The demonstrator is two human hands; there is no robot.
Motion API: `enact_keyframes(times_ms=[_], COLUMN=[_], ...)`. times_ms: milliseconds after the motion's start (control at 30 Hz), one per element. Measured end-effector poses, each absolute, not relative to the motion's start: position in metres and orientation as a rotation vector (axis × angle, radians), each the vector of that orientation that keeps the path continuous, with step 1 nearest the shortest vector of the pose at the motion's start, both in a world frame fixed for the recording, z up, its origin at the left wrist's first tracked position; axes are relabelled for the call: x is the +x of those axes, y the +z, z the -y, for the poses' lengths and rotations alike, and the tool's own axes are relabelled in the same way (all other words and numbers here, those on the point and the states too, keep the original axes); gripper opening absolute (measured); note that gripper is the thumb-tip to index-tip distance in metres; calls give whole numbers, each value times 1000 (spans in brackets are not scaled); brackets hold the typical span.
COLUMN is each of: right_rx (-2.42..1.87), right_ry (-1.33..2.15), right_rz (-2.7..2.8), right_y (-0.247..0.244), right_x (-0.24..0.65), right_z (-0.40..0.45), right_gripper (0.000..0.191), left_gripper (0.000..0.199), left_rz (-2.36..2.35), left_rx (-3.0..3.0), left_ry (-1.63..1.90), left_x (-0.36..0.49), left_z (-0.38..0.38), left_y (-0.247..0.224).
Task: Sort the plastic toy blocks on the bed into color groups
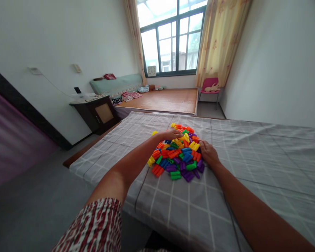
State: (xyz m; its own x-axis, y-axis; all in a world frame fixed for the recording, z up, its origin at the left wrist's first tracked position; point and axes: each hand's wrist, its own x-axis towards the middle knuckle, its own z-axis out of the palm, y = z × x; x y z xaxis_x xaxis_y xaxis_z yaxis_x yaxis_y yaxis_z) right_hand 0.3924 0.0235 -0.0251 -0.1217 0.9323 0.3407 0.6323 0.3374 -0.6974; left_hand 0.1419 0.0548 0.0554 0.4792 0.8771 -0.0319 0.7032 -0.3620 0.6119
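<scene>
A heap of plastic building blocks (187,156) in red-orange, yellow, green, blue and purple lies on the grey checked cloth (170,206). Many look like short joined tubes. My left hand (174,134) reaches across the heap's far left part, palm down, its fingers stretched out. A yellow block (185,137) sits at its fingertips, and I see no clear grip on it. Against the right side of the heap rests my right hand (209,154), its fingers extended and touching blocks at the edge. Part of the heap is hidden under my left hand and forearm.
Beyond the cloth-covered surface stands a low bed (162,99) with clothes on it. A dark cabinet (94,113) is at the left, and a pink chair (210,86) with a plush toy stands near the curtain (217,42). A window (173,42) is at the back.
</scene>
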Motion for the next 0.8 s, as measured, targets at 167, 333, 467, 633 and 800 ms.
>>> enact_keyframes(times_ms=[167, 333, 467, 633, 800], right_rx=[-1369, -1358, -1325, -1339, -1354], right_ry=[589, 663, 672, 649, 629], right_rz=[1754, 1636, 1644, 1664, 1667], right_y=[-26, -25, -24, -21, -21], right_x=[397, 397, 393, 390, 389], right_z=[-24, -23, -23, -22, -23], right_gripper=[42, 39, 41, 40, 38], left_gripper=[44, 41, 42, 45, 44], left_rz=[-1057, -1279, -1801, -1982, -1871], left_rx=[2293, 2335, 2155, 2114, 2139], left_ry=[364, 494, 636, 497, 356], left_x=[177, 166, 131, 123, 144], left_z=[-14, -23, -80, -144, -167], left_y=[59, 65, 62, 51, 42])
